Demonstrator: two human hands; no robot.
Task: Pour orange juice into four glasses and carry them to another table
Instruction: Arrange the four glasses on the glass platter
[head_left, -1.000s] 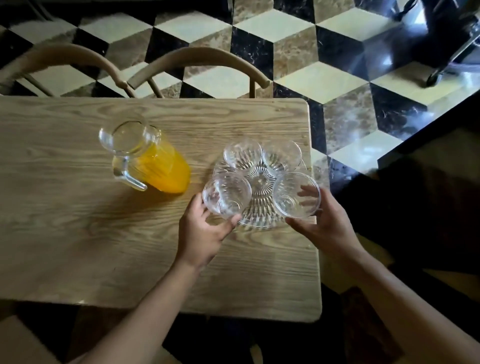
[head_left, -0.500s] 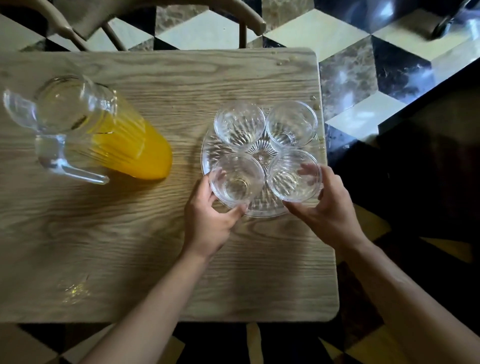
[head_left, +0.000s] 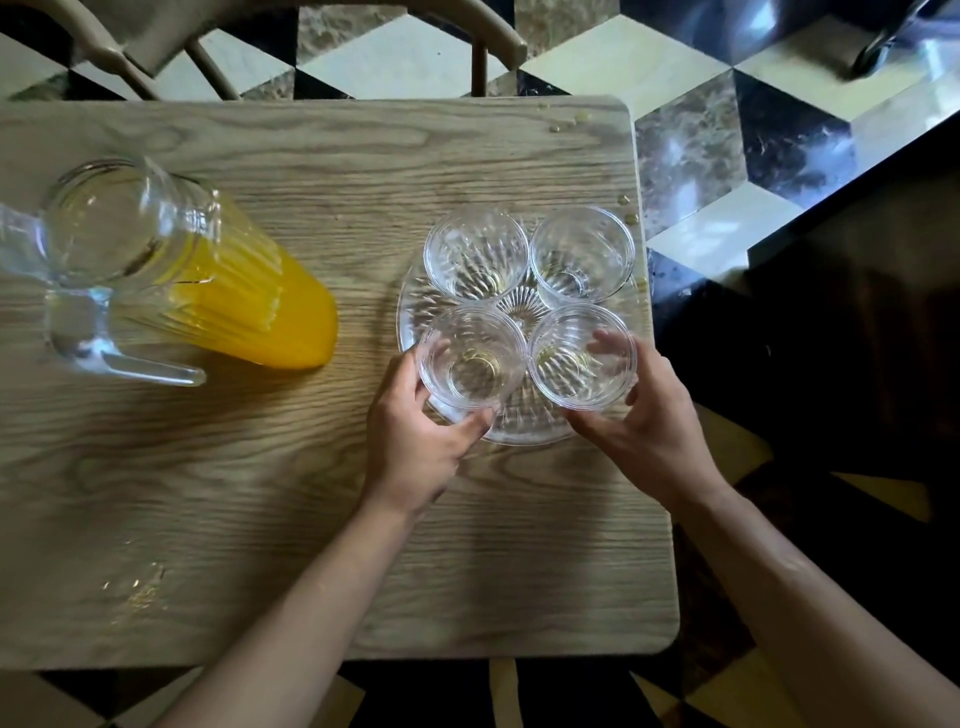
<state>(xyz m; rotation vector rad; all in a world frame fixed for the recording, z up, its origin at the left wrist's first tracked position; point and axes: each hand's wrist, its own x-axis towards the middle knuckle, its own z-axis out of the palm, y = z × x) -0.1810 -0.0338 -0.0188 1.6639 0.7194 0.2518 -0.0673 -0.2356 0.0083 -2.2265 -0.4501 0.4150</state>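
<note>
Glasses being arranged: left hand (head_left: 421, 447) grips near-left glass (head_left: 470, 358), right hand (head_left: 641, 415) grips near-right glass (head_left: 582, 356) (all four empty); next, lift jug (head_left: 171, 275) and pour

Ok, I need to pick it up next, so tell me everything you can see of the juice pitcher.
The pitcher is clear ribbed glass with a wide round mouth, a pouring lip and a thick clear handle on its near side. Orange juice fills roughly its lower half; the upper part looks empty. It stands upright on the wooden table, at the left, apart from the glass tray with the four glasses. Neither hand touches it; its far left edge is cut off by the frame.
</note>
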